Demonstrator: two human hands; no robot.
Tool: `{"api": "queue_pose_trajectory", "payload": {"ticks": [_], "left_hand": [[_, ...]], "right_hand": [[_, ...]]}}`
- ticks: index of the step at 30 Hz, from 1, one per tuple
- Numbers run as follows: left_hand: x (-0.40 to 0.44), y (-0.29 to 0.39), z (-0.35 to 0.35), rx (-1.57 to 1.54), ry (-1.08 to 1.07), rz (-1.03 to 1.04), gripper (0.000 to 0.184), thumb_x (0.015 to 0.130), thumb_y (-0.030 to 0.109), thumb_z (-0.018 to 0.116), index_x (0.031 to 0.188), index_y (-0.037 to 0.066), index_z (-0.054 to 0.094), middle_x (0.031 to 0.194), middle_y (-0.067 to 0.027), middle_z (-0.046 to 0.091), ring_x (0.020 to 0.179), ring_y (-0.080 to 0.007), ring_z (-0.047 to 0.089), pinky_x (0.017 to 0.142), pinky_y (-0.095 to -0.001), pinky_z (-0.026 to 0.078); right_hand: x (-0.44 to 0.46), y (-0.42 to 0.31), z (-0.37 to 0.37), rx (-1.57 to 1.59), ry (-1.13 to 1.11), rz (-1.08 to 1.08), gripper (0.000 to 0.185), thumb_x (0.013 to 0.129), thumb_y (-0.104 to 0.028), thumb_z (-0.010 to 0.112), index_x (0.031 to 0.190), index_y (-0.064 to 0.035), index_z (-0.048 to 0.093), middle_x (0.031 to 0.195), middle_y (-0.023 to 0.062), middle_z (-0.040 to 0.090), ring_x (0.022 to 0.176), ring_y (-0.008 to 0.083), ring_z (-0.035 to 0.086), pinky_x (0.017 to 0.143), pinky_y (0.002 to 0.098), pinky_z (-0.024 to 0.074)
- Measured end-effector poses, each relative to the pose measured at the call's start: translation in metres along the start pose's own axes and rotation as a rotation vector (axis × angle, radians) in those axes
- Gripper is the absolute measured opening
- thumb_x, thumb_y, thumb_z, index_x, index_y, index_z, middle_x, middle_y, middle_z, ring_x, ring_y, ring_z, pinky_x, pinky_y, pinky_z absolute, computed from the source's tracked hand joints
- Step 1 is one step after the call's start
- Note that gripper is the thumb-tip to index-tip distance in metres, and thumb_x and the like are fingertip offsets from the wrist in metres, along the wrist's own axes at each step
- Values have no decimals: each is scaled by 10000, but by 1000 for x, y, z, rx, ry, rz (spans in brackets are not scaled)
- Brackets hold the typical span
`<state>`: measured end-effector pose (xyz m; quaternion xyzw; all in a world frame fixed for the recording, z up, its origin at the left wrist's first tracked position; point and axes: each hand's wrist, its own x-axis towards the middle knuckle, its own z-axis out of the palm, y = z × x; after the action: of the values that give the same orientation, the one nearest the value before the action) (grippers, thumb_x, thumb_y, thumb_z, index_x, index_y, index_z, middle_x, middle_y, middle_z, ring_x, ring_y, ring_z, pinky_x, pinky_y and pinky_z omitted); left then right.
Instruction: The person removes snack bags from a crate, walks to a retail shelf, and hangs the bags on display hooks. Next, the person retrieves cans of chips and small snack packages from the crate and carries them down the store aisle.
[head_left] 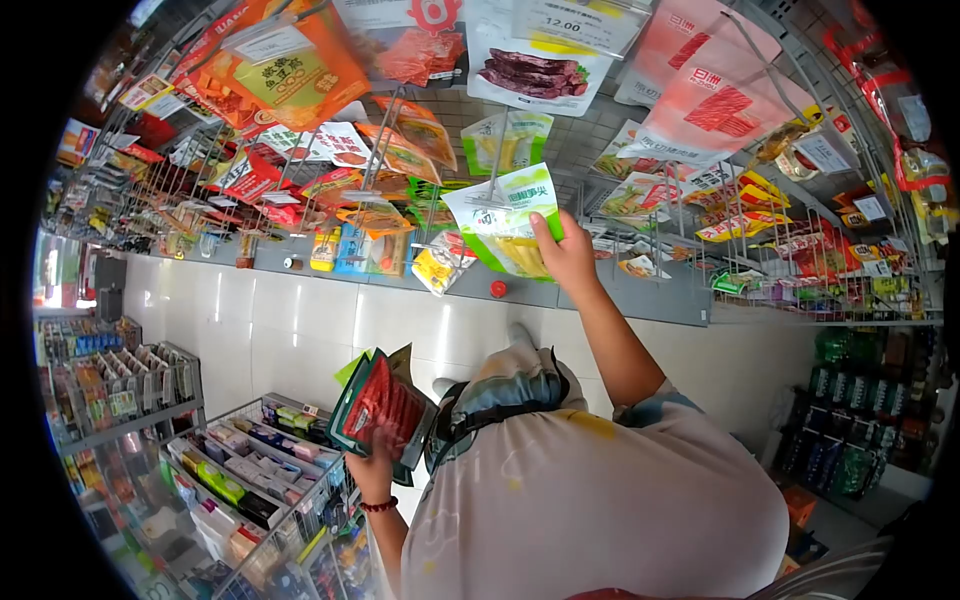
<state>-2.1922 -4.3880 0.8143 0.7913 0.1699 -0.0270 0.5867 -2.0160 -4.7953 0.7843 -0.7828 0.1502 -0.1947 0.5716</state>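
Observation:
My right hand [568, 252] is closed on the edge of a green and white snack packet [505, 225], thumb on its front. This packet is at the end of a metal display hook, and a similar green packet [507, 140] hangs behind it. Whether the hook still passes through the held packet I cannot tell. Low on the left, my left hand [372, 468] grips a few stacked snack packets [385, 405]. The top one has a clear window with reddish strips inside, and a yellow-green corner sticks out behind. A beaded bracelet is on my left wrist.
Hanging snack bags, including an orange bag [275, 75] and a pink bag [715, 105], crowd the rack ahead. A small red-capped item [498, 289] sits on the grey bottom shelf [640, 295]. Wire shelving with boxes [250, 470] stands left; bottles [840, 420] stand right.

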Motion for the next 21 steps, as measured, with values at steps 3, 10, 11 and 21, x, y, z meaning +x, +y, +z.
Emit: {"api": "queue_pose_trajectory", "payload": {"ticks": [3,10,11,21], "left_hand": [[-4,2,-1,-14,51,16,55,996,13,581,1025,-14,620,795,-28,649,631,-93,594,531,-257,464],[-7,-3,-26,57,51,98,47,996,14,588,1009,-12,624,792,-14,649,631,-81,585,541,-247,452],[-8,-8,-32,61,52,119,50,996,13,586,1011,-17,623,786,-13,645,629,-81,582,541,-248,453],[-9,-9,-60,14,80,210,151,994,10,581,1126,-36,637,767,-22,658,672,-97,620,564,-250,478]], "right_hand": [[1,-1,2,-44,-21,-25,345,967,-341,672,1141,-44,691,950,167,754,879,295,748,771,357,556],[-13,4,13,-63,89,37,341,973,-342,659,1122,-38,690,927,162,752,847,284,743,756,359,549],[-14,2,17,-64,81,33,341,973,-342,659,1122,-38,690,927,162,752,847,284,743,756,359,549],[8,10,36,-307,244,16,449,983,-422,605,1207,-34,638,1029,219,730,1003,417,690,869,454,525]]}}
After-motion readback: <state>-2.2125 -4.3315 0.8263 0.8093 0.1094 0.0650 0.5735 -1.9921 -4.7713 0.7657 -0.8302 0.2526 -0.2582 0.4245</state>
